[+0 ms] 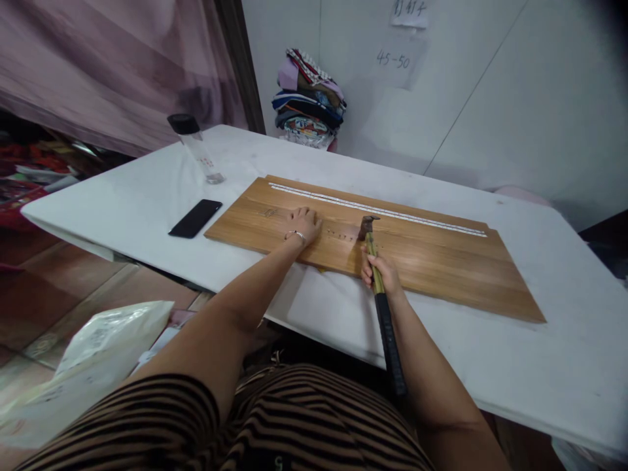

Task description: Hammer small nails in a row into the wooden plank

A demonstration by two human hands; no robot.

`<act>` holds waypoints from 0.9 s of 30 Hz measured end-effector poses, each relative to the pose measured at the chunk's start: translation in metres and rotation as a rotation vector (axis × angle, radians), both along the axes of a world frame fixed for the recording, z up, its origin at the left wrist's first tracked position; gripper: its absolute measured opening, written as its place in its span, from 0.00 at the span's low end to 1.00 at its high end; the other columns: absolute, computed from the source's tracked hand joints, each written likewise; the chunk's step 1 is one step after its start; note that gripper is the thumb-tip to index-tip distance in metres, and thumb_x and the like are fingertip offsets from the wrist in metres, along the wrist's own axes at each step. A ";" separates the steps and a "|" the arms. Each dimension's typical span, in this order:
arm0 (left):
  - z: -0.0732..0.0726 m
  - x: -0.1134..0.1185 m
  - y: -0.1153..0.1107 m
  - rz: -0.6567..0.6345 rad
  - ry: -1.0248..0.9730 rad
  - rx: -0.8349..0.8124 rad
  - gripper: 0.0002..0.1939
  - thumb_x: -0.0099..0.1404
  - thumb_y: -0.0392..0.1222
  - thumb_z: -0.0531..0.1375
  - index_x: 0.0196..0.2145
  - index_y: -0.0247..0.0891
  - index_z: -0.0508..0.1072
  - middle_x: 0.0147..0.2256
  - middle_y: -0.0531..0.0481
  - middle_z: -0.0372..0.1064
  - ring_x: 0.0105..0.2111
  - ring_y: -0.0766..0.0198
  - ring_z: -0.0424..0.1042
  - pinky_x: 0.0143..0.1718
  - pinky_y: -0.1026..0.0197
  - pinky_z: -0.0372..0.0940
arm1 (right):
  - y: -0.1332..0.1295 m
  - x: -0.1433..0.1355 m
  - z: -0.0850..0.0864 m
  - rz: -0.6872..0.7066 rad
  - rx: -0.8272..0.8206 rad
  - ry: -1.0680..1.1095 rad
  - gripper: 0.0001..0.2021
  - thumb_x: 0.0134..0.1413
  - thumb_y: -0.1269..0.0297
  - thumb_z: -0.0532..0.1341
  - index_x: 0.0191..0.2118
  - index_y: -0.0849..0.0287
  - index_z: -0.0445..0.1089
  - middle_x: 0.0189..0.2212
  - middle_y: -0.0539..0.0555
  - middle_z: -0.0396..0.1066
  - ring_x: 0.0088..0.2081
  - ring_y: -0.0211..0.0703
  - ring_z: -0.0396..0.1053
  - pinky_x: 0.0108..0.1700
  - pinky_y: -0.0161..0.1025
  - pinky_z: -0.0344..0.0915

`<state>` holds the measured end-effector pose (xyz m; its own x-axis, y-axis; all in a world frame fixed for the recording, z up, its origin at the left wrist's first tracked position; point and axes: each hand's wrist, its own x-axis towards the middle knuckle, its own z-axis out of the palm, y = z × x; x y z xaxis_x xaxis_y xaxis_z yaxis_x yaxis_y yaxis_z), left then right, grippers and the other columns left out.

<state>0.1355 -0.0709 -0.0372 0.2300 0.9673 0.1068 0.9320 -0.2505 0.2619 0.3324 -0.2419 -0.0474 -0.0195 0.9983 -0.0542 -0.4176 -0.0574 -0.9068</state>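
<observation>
A brown wooden board [432, 261] lies flat on the white table. My left hand [304, 226] rests on the board, palm down with its fingers spread, a bracelet at the wrist. In my right hand [385, 271] is a hammer [385, 327], gripped on the yellow part of its handle near the head. The rusty hammer head is at the board's surface, just right of a short row of several small nails [340, 234]. Two white measuring strips [377, 209] run along the board's far side. Small dark marks show right of the hammer head.
A black phone [196, 218] lies on the white table [554, 366] left of the board. Behind it stands a clear bottle with a dark lid [199, 147]. Folded clothes [309, 98] are stacked by the wall. A plastic bag [98, 366] is at the lower left.
</observation>
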 end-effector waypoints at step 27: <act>0.001 0.000 0.000 0.004 -0.012 0.009 0.21 0.70 0.50 0.50 0.53 0.43 0.74 0.63 0.41 0.66 0.63 0.47 0.60 0.61 0.43 0.54 | -0.002 -0.002 0.005 0.005 0.008 -0.005 0.23 0.50 0.52 0.67 0.49 0.57 0.65 0.15 0.38 0.61 0.13 0.35 0.59 0.13 0.32 0.52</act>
